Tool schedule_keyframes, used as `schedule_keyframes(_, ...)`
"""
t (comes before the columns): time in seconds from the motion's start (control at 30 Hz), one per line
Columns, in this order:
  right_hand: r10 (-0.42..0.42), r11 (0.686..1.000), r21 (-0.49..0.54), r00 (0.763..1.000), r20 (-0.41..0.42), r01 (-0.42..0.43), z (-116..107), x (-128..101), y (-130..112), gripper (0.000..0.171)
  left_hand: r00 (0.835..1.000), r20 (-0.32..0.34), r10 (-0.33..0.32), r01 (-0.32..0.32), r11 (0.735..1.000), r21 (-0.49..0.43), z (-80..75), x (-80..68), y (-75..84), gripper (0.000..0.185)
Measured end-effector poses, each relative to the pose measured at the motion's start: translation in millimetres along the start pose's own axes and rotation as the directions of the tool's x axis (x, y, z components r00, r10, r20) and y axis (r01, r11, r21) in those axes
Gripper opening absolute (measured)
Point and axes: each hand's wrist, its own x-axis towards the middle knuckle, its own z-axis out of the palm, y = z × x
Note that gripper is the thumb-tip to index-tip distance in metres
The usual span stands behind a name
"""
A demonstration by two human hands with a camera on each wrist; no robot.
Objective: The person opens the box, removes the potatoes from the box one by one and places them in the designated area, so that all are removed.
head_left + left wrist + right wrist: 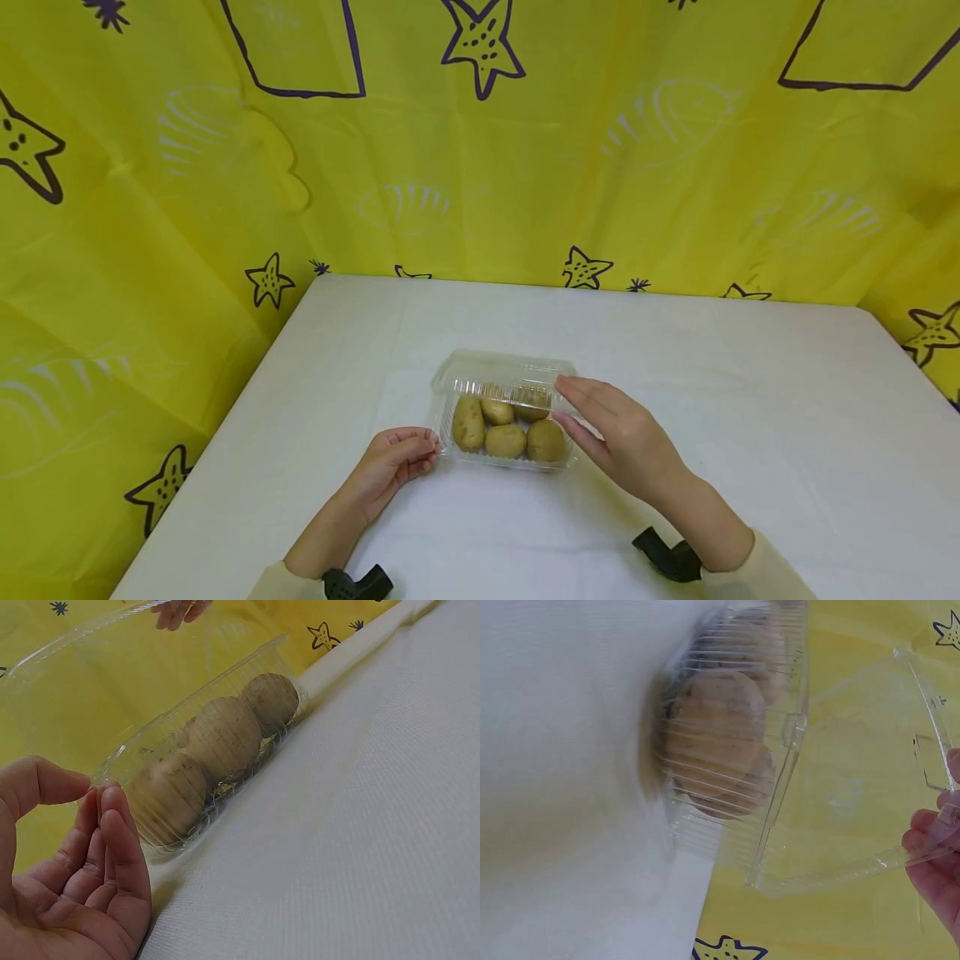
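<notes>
Several potatoes (506,442) lie in a clear plastic clamshell container (498,462) on the white table. Its hinged lid (501,364) is raised along the far side, partly open. My left hand (390,468) is at the near left corner; in the left wrist view its thumb and fingertips (111,799) pinch the container's rim. On the other side my right hand (626,437) holds the lid's free edge near its right corner. The right wrist view shows the fingers (922,840) on the lid's corner, with part of that hand out of frame.
White cloth covers the table (750,400). A yellow curtain (525,167) with star and fish drawings hangs along the back and left sides. Black bands with camera mounts (358,583) are worn on both wrists.
</notes>
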Motion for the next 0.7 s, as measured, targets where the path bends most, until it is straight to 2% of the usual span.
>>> schedule_keyframes(0.23, 0.054, 0.996, 0.064, 0.999, 0.004, -0.054, -1.9, 5.3, 8.1, 0.039, 1.0, 0.006, -0.001, 0.001, 1.0, 0.0, 0.0, 0.5, -0.8, 0.01)
schedule_keyframes(0.53, 0.218, 0.96, 0.175, 0.976, 0.023, -0.219, 0.8, 14.1, 29.7, 0.042, 1.0, -0.001, -0.006, 0.006, 1.0, -0.002, -0.8, 0.7, 0.5, 0.01)
schedule_keyframes(0.7, 0.273, 0.933, 0.244, 0.962, 0.002, -0.265, 5.1, 15.2, 35.7, 0.025, 1.0, 0.006, -0.003, 0.003, 1.0, 0.001, -1.0, 0.7, 0.4, 0.009)
